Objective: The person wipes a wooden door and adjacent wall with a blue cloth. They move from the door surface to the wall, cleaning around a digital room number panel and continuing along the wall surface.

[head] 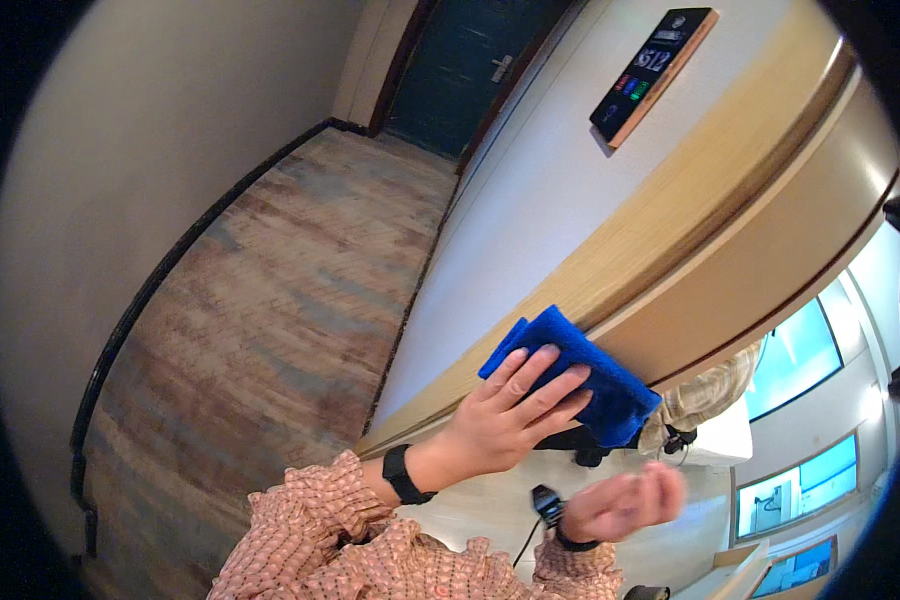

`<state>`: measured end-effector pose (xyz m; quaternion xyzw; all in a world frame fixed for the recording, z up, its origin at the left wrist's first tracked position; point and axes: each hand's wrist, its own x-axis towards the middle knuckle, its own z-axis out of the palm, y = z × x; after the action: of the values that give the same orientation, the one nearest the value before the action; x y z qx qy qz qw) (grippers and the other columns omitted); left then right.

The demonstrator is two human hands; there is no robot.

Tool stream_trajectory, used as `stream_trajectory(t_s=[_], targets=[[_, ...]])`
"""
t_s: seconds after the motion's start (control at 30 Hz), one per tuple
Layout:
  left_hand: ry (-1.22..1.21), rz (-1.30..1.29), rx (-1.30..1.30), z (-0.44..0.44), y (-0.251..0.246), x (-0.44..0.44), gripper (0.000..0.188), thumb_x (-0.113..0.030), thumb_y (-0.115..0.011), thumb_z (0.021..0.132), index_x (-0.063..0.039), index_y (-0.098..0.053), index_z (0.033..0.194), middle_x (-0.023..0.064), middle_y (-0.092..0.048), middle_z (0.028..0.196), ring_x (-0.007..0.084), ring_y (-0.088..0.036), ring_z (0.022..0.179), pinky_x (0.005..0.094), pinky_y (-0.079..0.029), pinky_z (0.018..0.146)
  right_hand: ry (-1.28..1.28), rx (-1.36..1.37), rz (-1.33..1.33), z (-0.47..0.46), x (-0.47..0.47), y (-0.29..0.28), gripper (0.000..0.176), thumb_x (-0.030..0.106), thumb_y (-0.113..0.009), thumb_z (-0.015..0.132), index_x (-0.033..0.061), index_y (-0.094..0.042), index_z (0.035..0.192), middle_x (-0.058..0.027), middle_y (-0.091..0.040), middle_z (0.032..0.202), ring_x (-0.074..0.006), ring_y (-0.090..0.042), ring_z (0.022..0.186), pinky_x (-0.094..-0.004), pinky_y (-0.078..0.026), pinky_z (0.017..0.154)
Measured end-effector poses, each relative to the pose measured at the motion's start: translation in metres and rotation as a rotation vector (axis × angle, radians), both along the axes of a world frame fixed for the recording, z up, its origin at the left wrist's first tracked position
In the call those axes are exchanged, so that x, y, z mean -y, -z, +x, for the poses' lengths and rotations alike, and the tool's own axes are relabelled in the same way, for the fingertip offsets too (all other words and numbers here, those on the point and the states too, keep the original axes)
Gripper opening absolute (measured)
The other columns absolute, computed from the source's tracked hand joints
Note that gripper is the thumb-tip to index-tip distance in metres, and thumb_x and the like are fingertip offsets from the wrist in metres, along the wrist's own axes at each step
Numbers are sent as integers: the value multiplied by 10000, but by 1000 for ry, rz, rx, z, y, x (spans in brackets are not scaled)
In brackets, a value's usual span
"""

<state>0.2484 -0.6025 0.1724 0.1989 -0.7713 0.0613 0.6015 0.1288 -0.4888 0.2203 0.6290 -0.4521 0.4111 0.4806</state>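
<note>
A folded blue cloth (607,390) lies under the fingers of my left hand (510,412), pressed against the wooden door frame (570,285). The fingers are spread over the cloth, and a black band circles that wrist. My right hand (630,502) is lower right, touching neither the cloth nor the frame. Its fingers are curled and blurred, and whether they hold anything does not show. A dark watch-like device (547,504) with a thin cable sits at the right wrist.
A black sign panel (649,75) with lit symbols is on the white wall. The carpeted corridor (285,300) runs to a dark green door (457,75). Through the doorway at right are a person's plaid sleeve (712,390), a white box-like surface (727,435) and framed panes (802,480).
</note>
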Motion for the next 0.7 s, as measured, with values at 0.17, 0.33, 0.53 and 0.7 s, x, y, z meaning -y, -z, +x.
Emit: stream_trajectory(t_s=[0.17,0.33,0.53,0.7], targets=[[21,-50,9,8,-16,3,379,-232,-550,859,-221,-614,1232,39,-407,1445,293,-289,1386,461,-187,1144,283,15,440,12,31,21,459,166,-500,917,-24,-448,1332,-299,-290,1416,-495,-244,1327,-591,-222,1068],[66,-146,-15,9,-67,8,417,-200,-535,864,-180,-580,1278,42,-384,1466,283,-274,1396,462,-178,1148,173,8,205,9,53,-15,526,230,-491,943,-13,-368,1393,-253,-182,1497,-471,-110,1397,-598,-25,1109],[146,-91,-114,7,-74,12,453,-178,-441,912,-60,-473,1348,146,-384,1450,319,-380,1332,447,-285,1101,172,84,223,13,54,-25,512,227,-496,941,-17,-379,1377,-302,-235,1473,-503,-150,1379,-611,-74,1101],[165,-43,-277,0,-31,18,531,-152,-535,885,0,-399,1376,222,-362,1439,422,-366,1313,468,-347,1060,112,-112,255,12,64,7,429,209,-518,907,15,-483,1288,-252,-305,1458,-496,-179,1375,-597,-81,1110]])
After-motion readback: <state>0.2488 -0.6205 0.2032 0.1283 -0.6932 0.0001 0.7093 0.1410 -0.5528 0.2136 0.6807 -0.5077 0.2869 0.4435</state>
